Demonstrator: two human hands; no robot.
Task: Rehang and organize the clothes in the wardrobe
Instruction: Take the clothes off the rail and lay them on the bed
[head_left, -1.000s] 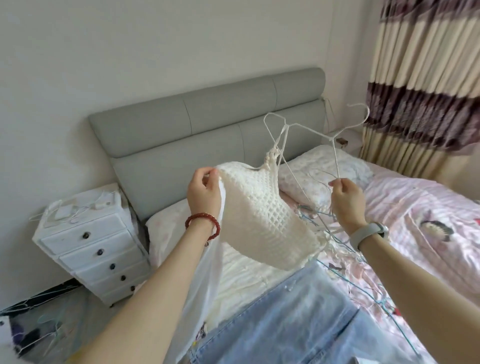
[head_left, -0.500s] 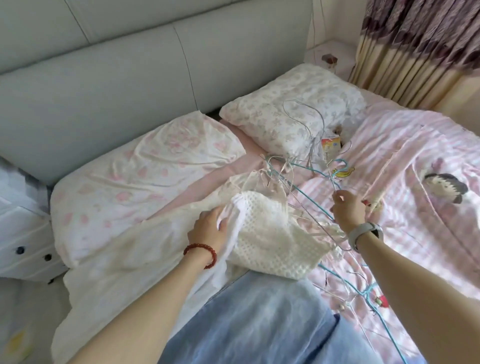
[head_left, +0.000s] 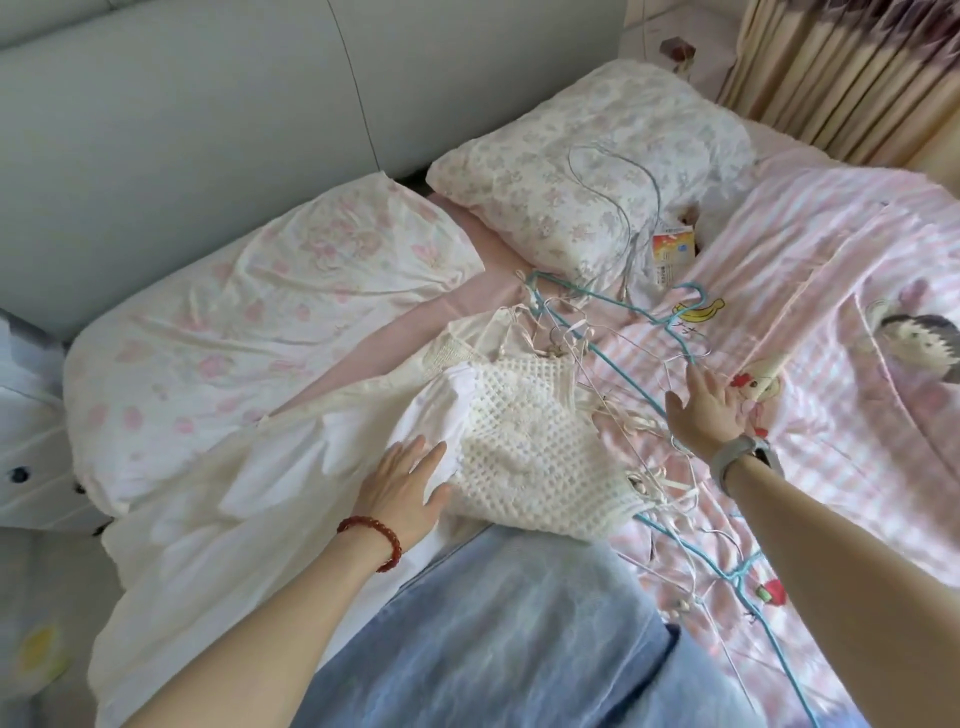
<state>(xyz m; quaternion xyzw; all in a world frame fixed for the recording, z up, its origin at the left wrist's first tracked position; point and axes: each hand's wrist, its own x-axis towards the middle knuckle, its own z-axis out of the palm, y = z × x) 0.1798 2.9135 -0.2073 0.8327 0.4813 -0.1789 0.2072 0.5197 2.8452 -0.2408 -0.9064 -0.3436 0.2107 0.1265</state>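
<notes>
Since the earlier frames the crocheted top (head_left: 524, 457) had been lowered from the air onto the bed and released, and both hands had been opened. The left hand (head_left: 402, 483) was laid flat, fingers straight, on the white garment (head_left: 249, 499), with its fingertips at the near edge of the crocheted top; nothing was gripped by it. The right hand (head_left: 704, 408) was spread open over the tangle of wire hangers (head_left: 623, 364), and nothing was seen to be held in it.

The step in hand was judged to be the laying down of clothes between hangings, with the picking of a hanger as the next move. One hanger would need to be worked free of the tangle, since white and blue wires were crossed over one another beside and beyond the right hand, and straps of the top lay among them.

Just below both forearms a piece of blue denim (head_left: 509, 639) was spread. Beyond the hands two pillows (head_left: 571, 171) were set against the grey headboard (head_left: 182, 104), and a small printed tag (head_left: 674, 249) lay beyond the right hand.
</notes>
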